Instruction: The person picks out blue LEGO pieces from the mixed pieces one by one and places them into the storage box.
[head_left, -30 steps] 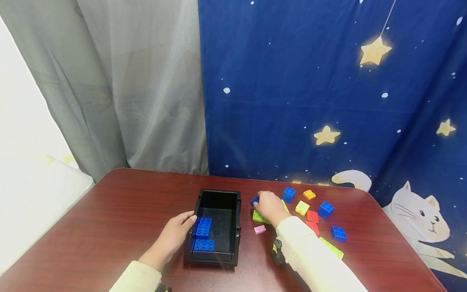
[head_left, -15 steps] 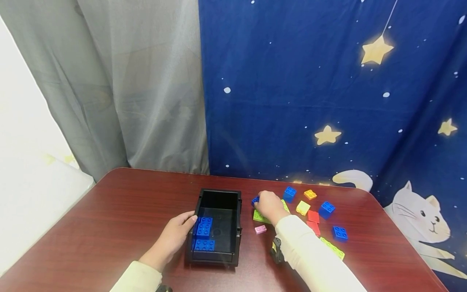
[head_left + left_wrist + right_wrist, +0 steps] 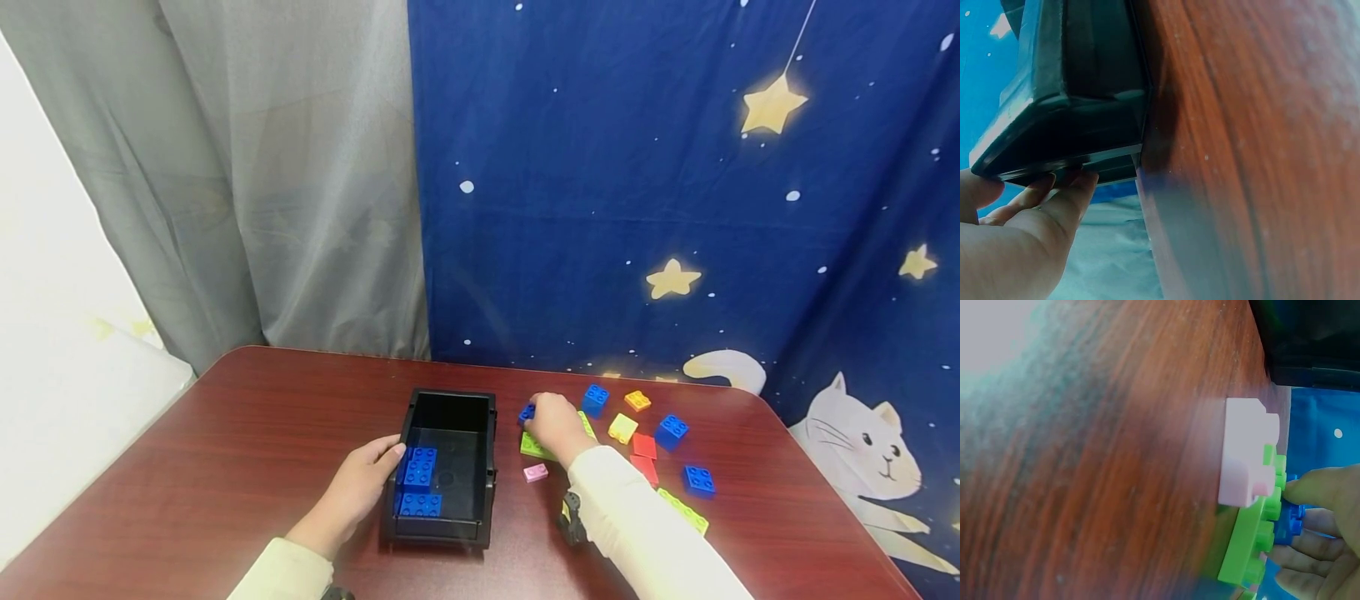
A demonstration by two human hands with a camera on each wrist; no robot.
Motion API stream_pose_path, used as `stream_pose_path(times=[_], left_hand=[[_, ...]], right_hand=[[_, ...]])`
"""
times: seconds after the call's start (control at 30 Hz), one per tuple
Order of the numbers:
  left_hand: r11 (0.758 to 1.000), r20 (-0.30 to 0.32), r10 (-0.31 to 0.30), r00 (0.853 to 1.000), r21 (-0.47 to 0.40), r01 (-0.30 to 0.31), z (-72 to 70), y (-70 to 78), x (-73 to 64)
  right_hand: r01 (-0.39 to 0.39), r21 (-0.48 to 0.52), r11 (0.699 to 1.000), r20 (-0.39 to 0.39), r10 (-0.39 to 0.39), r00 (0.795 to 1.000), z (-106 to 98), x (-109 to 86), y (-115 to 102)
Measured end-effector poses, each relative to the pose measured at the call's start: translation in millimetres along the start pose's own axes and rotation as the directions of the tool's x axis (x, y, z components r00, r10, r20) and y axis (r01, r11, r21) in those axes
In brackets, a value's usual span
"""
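My left hand (image 3: pixel 356 483) grips the left wall of a black plastic bin (image 3: pixel 435 532), thumb over the rim. In the left wrist view the fingers (image 3: pixel 1066 200) reach along the bin's outer side. Inside the bin lie blue toy bricks (image 3: pixel 420 468) with studs on top, along its left side. To the right of the bin, my right hand (image 3: pixel 558 425) pinches a small blue brick (image 3: pixel 527 413) between thumb and fingers. In the right wrist view this blue brick (image 3: pixel 1286 522) shows just behind a green brick (image 3: pixel 1250 540); a pink brick (image 3: pixel 1241 450) stands nearer the camera.
Loose bricks lie on the brown table (image 3: pixel 262 442) right of my right hand: blue bricks (image 3: pixel 671 431), a yellow brick (image 3: pixel 622 427), an orange brick (image 3: pixel 637 400), red pieces (image 3: pixel 643 446) and a long lime brick (image 3: pixel 682 510) beside the right sleeve. Curtains (image 3: pixel 525 250) hang behind the table.
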State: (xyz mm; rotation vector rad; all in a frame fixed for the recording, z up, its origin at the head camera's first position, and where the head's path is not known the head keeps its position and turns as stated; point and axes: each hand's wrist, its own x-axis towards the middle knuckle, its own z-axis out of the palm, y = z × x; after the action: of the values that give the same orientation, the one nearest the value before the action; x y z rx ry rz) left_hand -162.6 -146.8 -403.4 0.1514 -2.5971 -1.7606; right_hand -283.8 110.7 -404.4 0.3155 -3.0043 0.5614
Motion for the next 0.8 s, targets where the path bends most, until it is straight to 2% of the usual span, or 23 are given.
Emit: stream_pose_path(times=[0.23, 0.47, 0.8], left_hand=[[1.000, -0.004, 0.006, 1.000, -0.011, -0.006, 0.2, 0.7, -0.8], [1.000, 0.002, 0.014, 1.000, -0.003, -0.014, -0.5, 1.5, -0.7], [1.000, 0.005, 0.023, 1.000, 0.016, -0.023, -1.2, 1.1, -0.5]], right_hand=[[0.008, 0.049, 0.999, -0.052, -0.005, 0.999, -2.7, -3.8, -2.2], [0.005, 0.113, 0.994, -0.111, 0.007, 0.994, -15.1, -12.0, -9.1], [0.112, 0.187, 0.976, -0.240, -0.065, 0.969, -35.8, -31.4, -30.2]])
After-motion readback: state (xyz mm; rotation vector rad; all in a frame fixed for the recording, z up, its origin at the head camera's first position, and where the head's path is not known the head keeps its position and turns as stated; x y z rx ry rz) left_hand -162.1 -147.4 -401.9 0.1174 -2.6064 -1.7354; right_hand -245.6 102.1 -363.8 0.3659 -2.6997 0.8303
